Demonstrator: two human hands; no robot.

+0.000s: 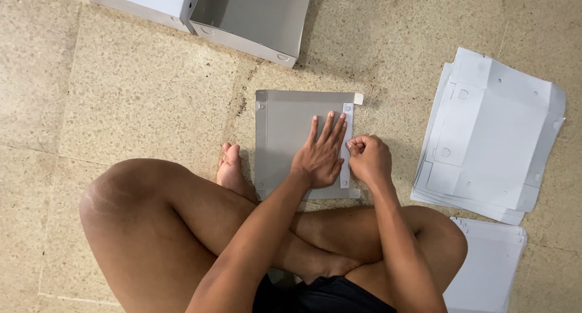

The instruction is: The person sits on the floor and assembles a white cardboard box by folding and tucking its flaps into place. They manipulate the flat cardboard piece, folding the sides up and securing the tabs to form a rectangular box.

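Grey cardboard sheet (285, 131) flat on floor (139, 101), punched corners, white flap at 3 o'clock. Your left hand (320, 155) presses it, fingers spread; right hand (368, 160) clenched, pinching flap.

1. A speckled beige stone floor (133, 101) carries everything.
2. A flat grey card sheet (285, 131) lies at its centre.
3. Two open boxes (254, 19) sit at the top (partly cut off).
4. White flat sheets (491, 131) lie stacked on the right.
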